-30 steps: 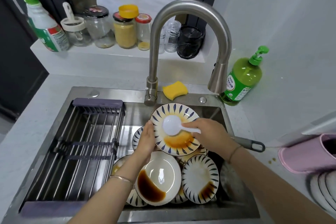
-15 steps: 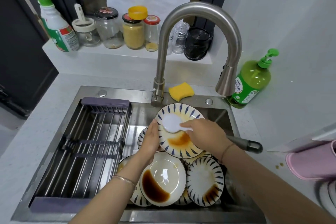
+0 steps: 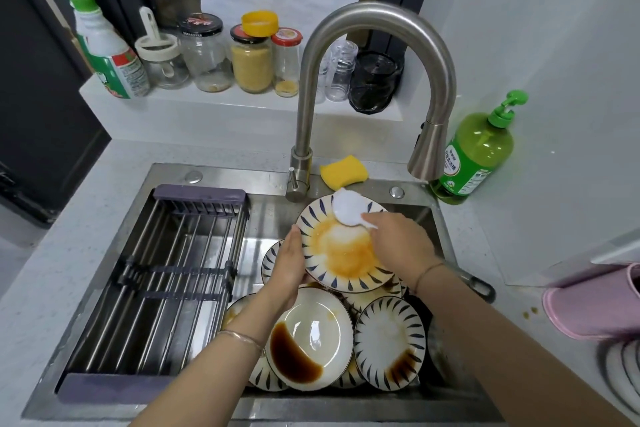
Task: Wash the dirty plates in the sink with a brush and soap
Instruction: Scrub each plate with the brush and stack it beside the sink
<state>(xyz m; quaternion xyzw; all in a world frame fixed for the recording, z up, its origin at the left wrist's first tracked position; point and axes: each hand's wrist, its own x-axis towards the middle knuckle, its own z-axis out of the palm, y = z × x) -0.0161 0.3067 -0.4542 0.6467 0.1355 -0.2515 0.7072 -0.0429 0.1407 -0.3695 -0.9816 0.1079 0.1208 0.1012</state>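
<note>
Scrubbing has advanced across the raised plate (image 3: 341, 255). The head of the white brush (image 3: 348, 208) lay near the plate's centre a second ago and now sits at the far rim, just below the yellow sponge (image 3: 343, 172). The orange residue was a compact patch low in the well. It is now spread as a thin smear over most of the centre. I judge the soil to be loosening but not removed, so further passes and a rinse remain.

My right hand (image 3: 398, 246) is wrapped round the brush handle and hides most of it. My left hand (image 3: 289, 263) grasps the plate's left edge and holds it tilted toward me above the stack in the sink (image 3: 242, 180).

No water is visible at the faucet (image 3: 427, 156) spout. The green soap bottle (image 3: 479, 149) stands on the counter just right of the spout, and neither hand touches it.

Below the raised plate lie a bowl (image 3: 311, 336) with a pool of dark sauce and a striped plate (image 3: 389, 347) with a brown stain. Both are unwashed, and more plates lie under them. The rack (image 3: 166, 270) spans the left half of the sink. Assessment: one plate is in progress and the bulk of the task is outstanding.
</note>
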